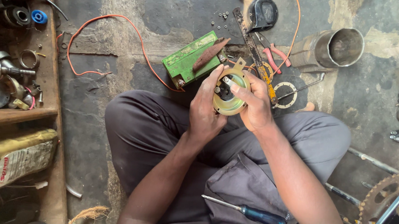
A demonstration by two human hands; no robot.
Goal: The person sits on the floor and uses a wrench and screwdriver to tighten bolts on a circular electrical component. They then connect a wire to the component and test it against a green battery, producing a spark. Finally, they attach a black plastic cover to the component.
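Observation:
Both my hands hold a round brass-coloured metal part (pixel 228 103) with a dark centre, raised above my knees. My left hand (pixel 206 108) grips its left rim, fingers curled over the top. My right hand (pixel 255 105) clasps the right rim, and its thumb presses on a small silver piece at the centre. A blue-handled screwdriver (pixel 248 213) lies on my lap, apart from both hands.
A green battery (pixel 188 57) with a rusty blade on it sits on the concrete floor ahead, beside an orange wire (pixel 104 20), red pliers (pixel 272 55), a flat ring (pixel 285 94), small nuts and a metal cylinder (pixel 336 48). A wooden shelf (pixel 16 115) with parts stands left; a sprocket (pixel 384 192) lies right.

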